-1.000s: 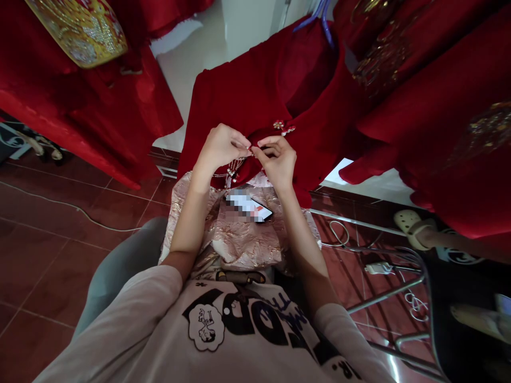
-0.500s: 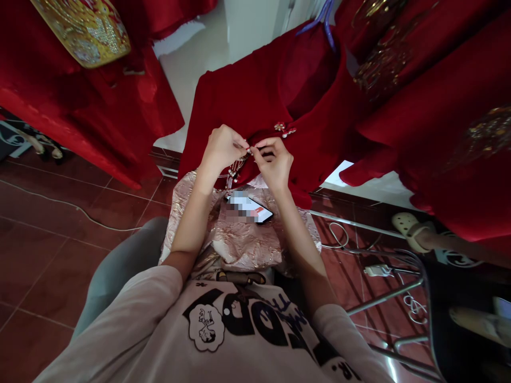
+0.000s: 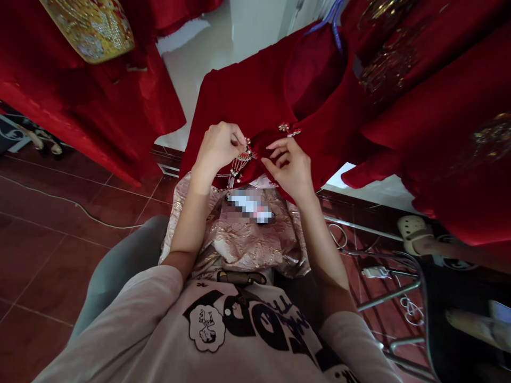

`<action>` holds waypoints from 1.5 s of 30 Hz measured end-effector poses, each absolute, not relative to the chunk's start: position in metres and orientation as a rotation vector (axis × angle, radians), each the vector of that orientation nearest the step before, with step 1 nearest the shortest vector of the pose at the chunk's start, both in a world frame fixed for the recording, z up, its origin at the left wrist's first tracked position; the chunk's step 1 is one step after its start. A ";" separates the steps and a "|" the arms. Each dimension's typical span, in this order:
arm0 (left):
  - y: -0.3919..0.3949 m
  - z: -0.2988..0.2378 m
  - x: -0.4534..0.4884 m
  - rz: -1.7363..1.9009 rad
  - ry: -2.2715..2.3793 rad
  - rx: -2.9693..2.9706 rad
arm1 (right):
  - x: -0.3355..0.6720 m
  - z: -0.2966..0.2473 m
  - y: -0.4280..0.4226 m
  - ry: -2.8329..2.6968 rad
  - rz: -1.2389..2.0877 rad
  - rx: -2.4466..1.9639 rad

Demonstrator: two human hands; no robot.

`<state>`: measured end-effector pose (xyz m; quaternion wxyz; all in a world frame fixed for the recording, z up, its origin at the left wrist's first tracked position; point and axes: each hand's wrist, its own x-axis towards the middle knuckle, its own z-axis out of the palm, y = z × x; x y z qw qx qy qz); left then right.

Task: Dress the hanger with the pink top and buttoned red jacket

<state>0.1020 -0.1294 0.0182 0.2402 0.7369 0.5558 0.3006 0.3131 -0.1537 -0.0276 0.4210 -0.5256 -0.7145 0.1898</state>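
Note:
A dark red garment (image 3: 255, 90) hangs in front of me on a purple hanger (image 3: 334, 24). My left hand (image 3: 219, 146) is closed, pinching a beaded pearl tassel ornament (image 3: 240, 159) against the red cloth. My right hand (image 3: 289, 167) is beside it with fingers curled loosely, touching the fabric just right of the ornament; I cannot make out anything between those fingers. A second small pearl clasp (image 3: 288, 128) sits on the garment above my right hand. A phone (image 3: 251, 207) lies on pink-gold brocade fabric (image 3: 247, 239) on my lap.
More red embroidered garments hang at left (image 3: 91, 80) and right (image 3: 439, 106). A metal chair frame (image 3: 391, 298) and white cables (image 3: 375, 272) are on the red tiled floor at right. Another person's foot in a pale sandal (image 3: 413, 229) shows at far right.
My hands have parted: the right hand moved right off the ornament and its pinch loosened, while the left hand keeps hold of it. The tassel ornament now shows more fully.

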 end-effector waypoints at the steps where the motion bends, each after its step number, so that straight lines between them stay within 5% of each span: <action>1: -0.131 0.020 0.100 0.743 1.502 2.053 | 0.322 -0.024 -0.161 -1.815 0.498 -1.326; 9: -0.122 0.008 0.104 -0.002 1.412 2.184 | 0.369 -0.019 -0.183 -2.069 0.558 -1.663; 19: -0.121 0.006 0.113 -0.179 1.369 2.157 | 0.326 -0.037 -0.171 -2.002 0.275 -2.140; 27: -0.116 0.000 0.107 -0.133 1.300 2.146 | 0.336 -0.034 -0.173 -2.043 0.264 -1.818; 36: -0.113 -0.001 0.112 -0.156 1.224 2.118 | 0.336 -0.036 -0.172 -1.878 1.059 -1.277; 45: -0.114 0.004 0.114 -0.099 1.329 2.288 | 0.294 -0.059 -0.166 -1.762 0.928 -1.344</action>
